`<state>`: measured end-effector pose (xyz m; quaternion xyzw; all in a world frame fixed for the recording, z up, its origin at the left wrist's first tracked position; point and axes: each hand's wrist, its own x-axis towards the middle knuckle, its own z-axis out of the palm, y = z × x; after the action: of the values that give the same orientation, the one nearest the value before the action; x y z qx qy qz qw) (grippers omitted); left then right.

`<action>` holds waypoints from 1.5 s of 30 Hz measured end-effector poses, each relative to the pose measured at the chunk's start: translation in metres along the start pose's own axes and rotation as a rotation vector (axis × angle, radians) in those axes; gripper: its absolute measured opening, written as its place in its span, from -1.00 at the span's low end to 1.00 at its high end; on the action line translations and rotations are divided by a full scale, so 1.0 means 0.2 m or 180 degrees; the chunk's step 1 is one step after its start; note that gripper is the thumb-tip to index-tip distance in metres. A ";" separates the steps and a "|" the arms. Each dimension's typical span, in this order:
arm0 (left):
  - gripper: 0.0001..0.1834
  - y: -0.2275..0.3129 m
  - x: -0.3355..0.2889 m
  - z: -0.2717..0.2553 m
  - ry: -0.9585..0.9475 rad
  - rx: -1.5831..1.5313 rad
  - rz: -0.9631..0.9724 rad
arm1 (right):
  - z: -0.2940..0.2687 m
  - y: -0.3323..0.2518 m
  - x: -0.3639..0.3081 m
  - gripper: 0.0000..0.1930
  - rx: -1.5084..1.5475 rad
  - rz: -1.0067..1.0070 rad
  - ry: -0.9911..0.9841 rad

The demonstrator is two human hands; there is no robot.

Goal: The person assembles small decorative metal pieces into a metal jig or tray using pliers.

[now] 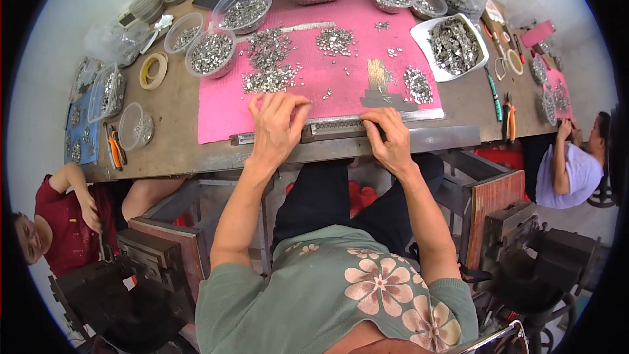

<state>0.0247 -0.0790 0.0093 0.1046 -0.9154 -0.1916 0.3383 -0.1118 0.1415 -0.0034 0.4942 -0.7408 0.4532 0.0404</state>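
Note:
A narrow metal fixture point(335, 129) with a row of small slots or parts lies along the table's front edge, on the near border of the pink mat point(219, 108). My right hand point(391, 139) grips its right part between thumb and fingers. At its left part is my left hand point(278, 124), fingers bent and thumb close to the index fingertip; anything pinched there is too small to make out. Just beyond my left hand lie heaps of small shiny metal pieces point(270, 80). Thin brass-coloured strips point(377, 73) and a dark grey piece point(388, 100) lie beyond my right hand.
Tubs of metal pieces point(211, 52) line the back and left. A white tray point(483, 59), orange-handled pliers point(509, 118) and a tape roll point(153, 71) sit around the mat. Two people sit at the table's sides, near dark machines point(154, 269).

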 end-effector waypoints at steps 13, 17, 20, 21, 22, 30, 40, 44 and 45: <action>-0.62 0.03 -0.25 -0.01 -0.0272 -0.0322 -0.0009 | -0.03 0.00 -0.17 -0.64 -0.0693 -0.0044 0.0539; -0.63 0.04 -0.30 0.02 -0.0133 -0.0396 0.0028 | -0.01 0.00 -0.22 -0.63 -0.0892 -0.0151 0.0711; -0.63 0.05 -0.30 0.01 -0.0109 -0.0395 0.0042 | 0.01 -0.01 -0.23 -0.61 -0.0948 -0.0179 0.0796; -0.63 0.05 -0.30 0.01 -0.0105 -0.0376 0.0032 | 0.01 -0.01 -0.23 -0.61 -0.0945 -0.0207 0.0851; -0.63 0.05 -0.31 0.01 -0.0114 -0.0386 0.0035 | 0.02 -0.01 -0.24 -0.61 -0.0953 -0.0196 0.0852; -0.63 0.05 -0.31 0.02 -0.0031 -0.0334 0.0098 | 0.02 0.00 -0.25 -0.60 -0.0967 -0.0190 0.0867; -0.63 0.05 -0.29 0.01 -0.0060 -0.0356 0.0096 | 0.00 -0.01 -0.22 -0.62 -0.0951 -0.0137 0.0821; -0.62 0.03 -0.22 0.00 -0.0288 -0.0388 0.0010 | -0.04 -0.03 -0.11 -0.67 -0.0772 0.0157 0.0495; -0.63 0.02 -0.21 -0.01 -0.0358 -0.0380 -0.0036 | -0.04 -0.03 -0.10 -0.69 -0.0785 0.0259 0.0399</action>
<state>0.0565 -0.0618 -0.0118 0.0785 -0.9193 -0.2533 0.2910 -0.1002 0.1605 -0.0044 0.4257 -0.8063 0.3900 0.1285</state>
